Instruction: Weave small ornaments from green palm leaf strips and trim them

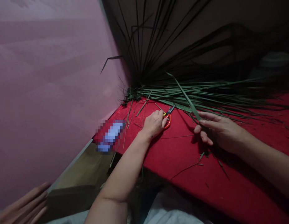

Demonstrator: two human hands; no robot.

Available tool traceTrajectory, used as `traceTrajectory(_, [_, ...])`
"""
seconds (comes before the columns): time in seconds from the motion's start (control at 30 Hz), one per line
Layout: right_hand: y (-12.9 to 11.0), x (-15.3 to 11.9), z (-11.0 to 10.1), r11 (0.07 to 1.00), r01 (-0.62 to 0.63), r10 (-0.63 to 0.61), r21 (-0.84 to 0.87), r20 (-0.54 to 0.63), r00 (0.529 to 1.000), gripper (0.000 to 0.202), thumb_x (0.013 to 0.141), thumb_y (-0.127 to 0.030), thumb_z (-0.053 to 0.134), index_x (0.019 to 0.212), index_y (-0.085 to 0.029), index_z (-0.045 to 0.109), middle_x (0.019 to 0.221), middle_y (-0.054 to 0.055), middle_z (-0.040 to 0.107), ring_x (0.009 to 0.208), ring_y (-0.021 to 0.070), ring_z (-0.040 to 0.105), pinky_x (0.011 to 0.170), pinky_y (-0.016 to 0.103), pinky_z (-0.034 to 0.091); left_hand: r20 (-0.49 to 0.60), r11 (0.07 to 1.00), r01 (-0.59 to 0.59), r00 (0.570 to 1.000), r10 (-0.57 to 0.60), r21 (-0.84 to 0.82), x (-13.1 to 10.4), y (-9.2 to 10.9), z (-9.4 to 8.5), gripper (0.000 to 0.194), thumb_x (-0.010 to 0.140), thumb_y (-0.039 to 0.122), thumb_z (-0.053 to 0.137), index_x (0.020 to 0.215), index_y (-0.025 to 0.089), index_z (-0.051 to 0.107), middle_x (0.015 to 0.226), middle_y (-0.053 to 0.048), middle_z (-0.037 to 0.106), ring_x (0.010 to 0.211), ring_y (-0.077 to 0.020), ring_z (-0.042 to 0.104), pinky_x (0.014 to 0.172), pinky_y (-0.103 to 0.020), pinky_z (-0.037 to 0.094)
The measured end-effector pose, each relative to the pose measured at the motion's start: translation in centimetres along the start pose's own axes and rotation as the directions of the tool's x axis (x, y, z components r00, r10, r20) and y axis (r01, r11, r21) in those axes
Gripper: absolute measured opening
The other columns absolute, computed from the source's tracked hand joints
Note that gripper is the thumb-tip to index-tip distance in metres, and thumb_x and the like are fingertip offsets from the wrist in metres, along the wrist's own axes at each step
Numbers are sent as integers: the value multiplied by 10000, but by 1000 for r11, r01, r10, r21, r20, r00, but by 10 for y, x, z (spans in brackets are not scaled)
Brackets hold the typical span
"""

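On the red cloth, my left hand [155, 123] is closed around the handles of a pair of scissors [167, 122]. The handles are orange and yellow, and the dark blades point up and away to the right. To the right, my right hand [225, 132] pinches a long green leaf blade [187, 98] between thumb and fingers. That leaf rises up and to the left, its tip bent over. Just beyond both hands lies a spread bundle of long green leaf blades [205, 93].
A red-covered table [181, 158] bears scattered leaf scraps. Tall dark leaves [149, 40] stand against the back wall. A pink wall [53, 77] bounds the left. A blurred-out pale blue item [112, 135] lies near the table's left edge. Another person's hand [25, 205] shows at lower left.
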State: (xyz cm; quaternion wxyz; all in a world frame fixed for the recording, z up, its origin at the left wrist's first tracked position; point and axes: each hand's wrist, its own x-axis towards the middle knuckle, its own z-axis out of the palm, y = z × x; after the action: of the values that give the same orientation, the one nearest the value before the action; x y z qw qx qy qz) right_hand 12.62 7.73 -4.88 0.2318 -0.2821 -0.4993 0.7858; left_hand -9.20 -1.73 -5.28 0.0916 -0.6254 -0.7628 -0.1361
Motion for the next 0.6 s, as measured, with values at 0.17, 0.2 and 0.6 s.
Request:
traceTrajectory(0.17, [-1, -4, 8, 997, 44, -47, 58, 52, 998, 356, 771, -242, 630, 1093, -188, 488, 659, 49, 665, 381, 122, 536, 299, 152, 277, -103, 974, 3, 994, -27, -225, 3, 23, -22, 276, 903, 339, 456, 1044, 123, 555, 952, -96, 624, 841, -163, 576, 760, -279, 445])
traceTrajectory(0.2, [-1, -6, 9, 997, 43, -47, 59, 71, 996, 314, 773, -257, 643, 1043, -182, 501, 671, 51, 669, 385, 116, 540, 303, 149, 277, -86, 943, -5, 996, -25, -332, 5, 32, -28, 290, 889, 356, 482, 1053, 129, 558, 913, -74, 630, 790, -140, 578, 721, -253, 450])
traceTrajectory(0.6, [-3, -16, 9, 997, 10, -8, -72, 37, 999, 219, 758, -311, 692, 801, -141, 562, 723, 83, 703, 493, 127, 631, 451, 195, 487, 149, 21, 153, 981, -128, -988, 41, 66, -26, 274, 666, 290, 696, 518, 157, 508, 463, 57, 445, 396, -47, 380, 396, -198, 275])
